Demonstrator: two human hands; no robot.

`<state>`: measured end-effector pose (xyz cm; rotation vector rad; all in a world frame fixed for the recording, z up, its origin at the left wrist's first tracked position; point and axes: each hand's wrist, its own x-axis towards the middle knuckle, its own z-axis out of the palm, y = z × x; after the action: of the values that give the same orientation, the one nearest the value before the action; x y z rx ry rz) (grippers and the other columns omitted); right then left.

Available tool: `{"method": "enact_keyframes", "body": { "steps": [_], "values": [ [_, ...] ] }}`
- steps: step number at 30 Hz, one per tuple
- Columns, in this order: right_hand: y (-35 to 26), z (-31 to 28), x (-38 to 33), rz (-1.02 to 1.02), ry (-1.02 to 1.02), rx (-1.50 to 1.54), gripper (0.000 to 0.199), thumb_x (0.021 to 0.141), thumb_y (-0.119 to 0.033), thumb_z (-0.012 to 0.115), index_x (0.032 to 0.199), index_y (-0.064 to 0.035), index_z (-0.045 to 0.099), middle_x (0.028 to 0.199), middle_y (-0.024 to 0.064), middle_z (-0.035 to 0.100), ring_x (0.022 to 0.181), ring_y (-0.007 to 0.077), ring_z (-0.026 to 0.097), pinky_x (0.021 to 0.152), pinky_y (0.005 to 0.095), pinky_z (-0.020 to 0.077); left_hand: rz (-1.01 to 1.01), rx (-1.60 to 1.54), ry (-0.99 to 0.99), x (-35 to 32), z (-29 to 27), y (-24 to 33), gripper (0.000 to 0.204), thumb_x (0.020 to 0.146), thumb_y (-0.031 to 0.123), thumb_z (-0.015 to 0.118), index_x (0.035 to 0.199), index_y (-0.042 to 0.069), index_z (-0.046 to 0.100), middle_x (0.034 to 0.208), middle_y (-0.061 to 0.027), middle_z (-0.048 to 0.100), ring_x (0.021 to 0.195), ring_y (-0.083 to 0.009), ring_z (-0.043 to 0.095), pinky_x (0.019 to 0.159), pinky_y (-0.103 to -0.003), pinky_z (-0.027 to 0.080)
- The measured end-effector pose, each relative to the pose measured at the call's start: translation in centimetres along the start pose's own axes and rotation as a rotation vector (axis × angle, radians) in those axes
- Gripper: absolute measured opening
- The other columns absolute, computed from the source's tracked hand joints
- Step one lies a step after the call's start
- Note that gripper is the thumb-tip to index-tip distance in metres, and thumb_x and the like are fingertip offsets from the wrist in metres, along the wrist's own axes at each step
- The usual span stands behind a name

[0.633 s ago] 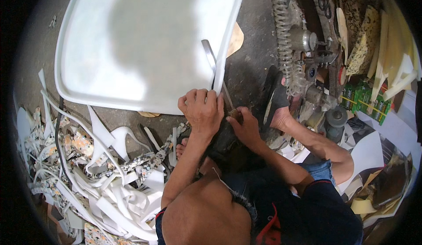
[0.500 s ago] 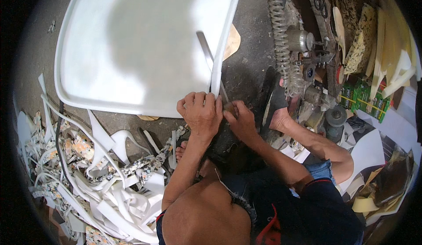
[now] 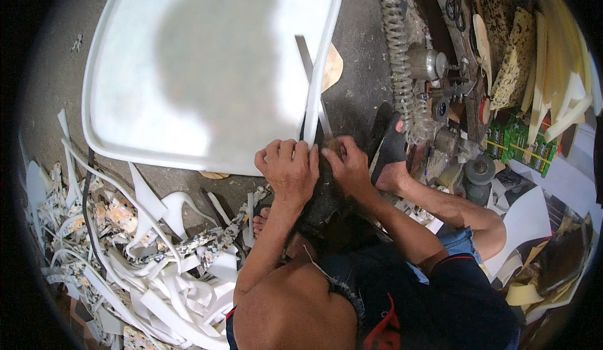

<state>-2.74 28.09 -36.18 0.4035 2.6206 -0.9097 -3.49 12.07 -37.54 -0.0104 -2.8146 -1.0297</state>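
Observation:
A large white foam panel (image 3: 220, 133) with rounded corners and a raised rim lies before me. My left hand (image 3: 287, 171) has its fingers curled over the near right corner of the panel, gripping it. Just to the right, my right hand (image 3: 348, 168) is closed round the handle of a long, thin knife (image 3: 325, 123). The knife's blade slants away to the left, crossing the right rim of the panel, and its far end shows over the white surface. Part of the blade is hidden at the rim, and the fingers cover most of the handle.
White and speckled foam offcuts (image 3: 179, 300) heap up at the near left. A coiled clear hose (image 3: 396, 30) and a metal spray gun (image 3: 430, 61) lie to the right, beside green boxes (image 3: 518, 143) and foam strips (image 3: 553, 48). My bare foot (image 3: 392, 174) rests nearby.
The knife has moved a little away from me and to the right, its far end higher over the panel. My right hand has shifted slightly right and away; my left stays at the corner.

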Motion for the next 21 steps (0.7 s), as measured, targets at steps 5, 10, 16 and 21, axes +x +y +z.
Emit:
{"method": "enact_keyframes", "body": {
  "steps": [5,10,16,21],
  "values": [
    [-1.9,-0.3,4.0,0.09,0.012,0.007,0.037,0.091,-0.029,0.072,0.108,0.0016,0.059,0.092,0.0212,0.069,0.084,0.0381,0.07,0.075,0.0452,0.0525,-0.008,0.0,-0.004,0.3,-0.5,0.1,0.017,0.082,0.024,0.078,0.088,0.013,0.067,0.091,-0.0021,0.062,0.101,-0.0251,0.057,0.093,-0.046,0.032],
    [-0.6,-1.4,1.1,0.094,0.003,0.058,0.037,0.092,-0.028,0.071,0.109,0.0018,0.059,0.093,0.0236,0.07,0.09,0.0406,0.07,0.077,0.0468,0.0526,-0.004,-0.005,-0.006,0.5,-0.3,0.3,0.015,0.081,0.022,0.077,0.085,0.013,0.066,0.092,-0.0018,0.062,0.101,-0.0248,0.057,0.093,-0.047,0.033],
    [-0.6,-0.5,5.8,-0.04,0.161,-0.001,0.037,0.089,-0.027,0.076,0.107,0.0014,0.061,0.082,0.0189,0.069,0.074,0.0274,0.07,0.067,0.0392,0.0532,0.01,-0.012,-0.001,0.4,-0.2,0.6,0.016,0.081,0.022,0.077,0.085,0.013,0.065,0.092,-0.0019,0.062,0.1,-0.0245,0.057,0.092,-0.047,0.033],
    [-1.0,-1.3,7.6,-0.007,0.173,-0.062,0.037,0.089,-0.028,0.075,0.107,0.0022,0.063,0.084,0.021,0.07,0.076,0.0312,0.07,0.069,0.0416,0.0537,0.009,-0.014,-0.003,0.7,-0.5,0.7,0.016,0.08,0.022,0.078,0.085,0.012,0.065,0.091,-0.0022,0.062,0.1,-0.0243,0.057,0.093,-0.047,0.033]
  ]
}}
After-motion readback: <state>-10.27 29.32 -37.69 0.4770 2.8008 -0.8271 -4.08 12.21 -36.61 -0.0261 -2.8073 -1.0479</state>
